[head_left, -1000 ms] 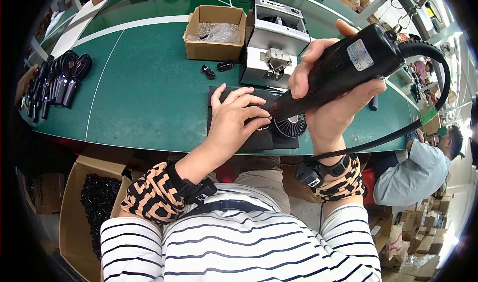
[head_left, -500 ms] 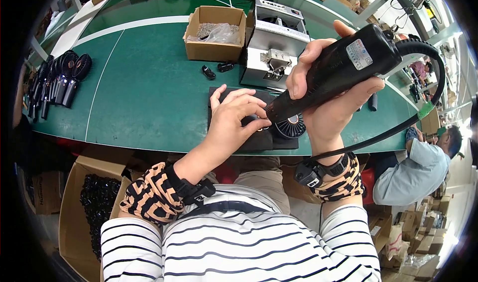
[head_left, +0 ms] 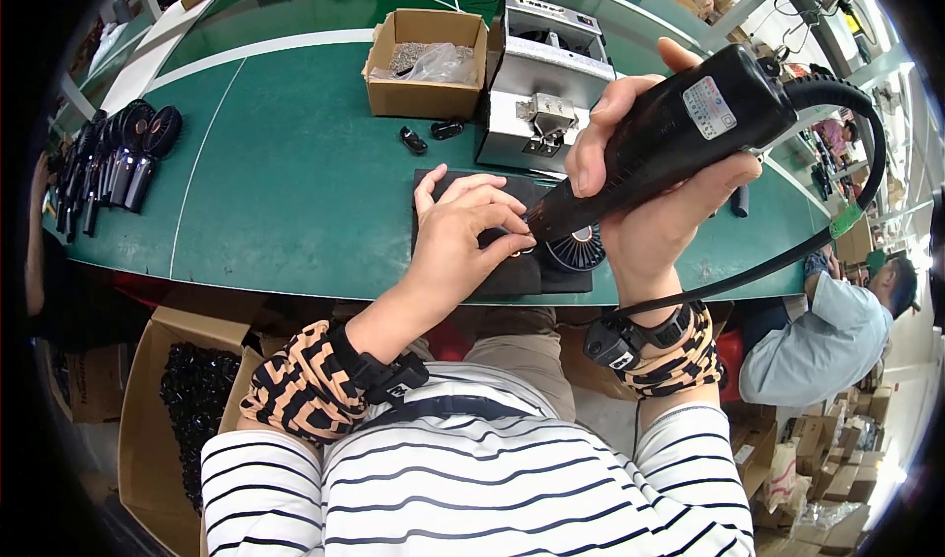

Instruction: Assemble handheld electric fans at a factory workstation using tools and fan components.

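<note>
My right hand point(head_left: 660, 193) grips a black corded electric screwdriver point(head_left: 679, 134), held upright-tilted with its tip pointing down onto a small black round fan part point(head_left: 576, 250). This part lies on a black foam mat point(head_left: 463, 222) at the near edge of the green bench point(head_left: 285, 173). My left hand point(head_left: 463, 237) rests on the mat beside the tool's tip, fingers pinched around something small that I cannot make out. The tool's cable point(head_left: 787, 252) loops off to the right.
A grey metal fixture box point(head_left: 541, 94) stands behind the mat, with an open cardboard box of small parts point(head_left: 423, 60) to its left. Several black handheld fans point(head_left: 113, 168) lie at the left. A carton of black parts point(head_left: 192, 400) sits under the bench. Another person point(head_left: 827, 331) sits at right.
My left hand has curled its fingers in closer to the screwdriver tip. The right hand and tool have barely shifted.
</note>
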Demonstrator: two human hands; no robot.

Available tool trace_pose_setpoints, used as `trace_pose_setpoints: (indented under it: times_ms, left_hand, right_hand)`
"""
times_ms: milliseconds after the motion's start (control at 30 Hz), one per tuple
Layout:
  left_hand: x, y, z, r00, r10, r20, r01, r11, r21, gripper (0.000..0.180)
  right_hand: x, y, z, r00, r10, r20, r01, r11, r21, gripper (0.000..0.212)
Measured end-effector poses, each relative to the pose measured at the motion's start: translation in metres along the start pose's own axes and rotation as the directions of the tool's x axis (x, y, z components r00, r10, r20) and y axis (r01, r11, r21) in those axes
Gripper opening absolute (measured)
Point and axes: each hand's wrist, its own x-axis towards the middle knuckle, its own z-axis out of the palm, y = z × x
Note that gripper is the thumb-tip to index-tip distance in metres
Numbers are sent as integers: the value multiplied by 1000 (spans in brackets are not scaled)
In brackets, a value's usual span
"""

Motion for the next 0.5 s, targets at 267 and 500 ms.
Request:
trace_pose_setpoints:
  times_ms: [267, 500]
  left_hand:
    - [-9, -5, -4, 992, 56, 115, -87, 956, 279, 49]
    - [-9, -3, -6, 990, 63, 128, -96, 956, 276, 47]
  right_hand:
    - [5, 5, -13, 997, -65, -51, 60, 994, -90, 99]
    - [5, 21, -17, 998, -46, -45, 40, 992, -117, 99]
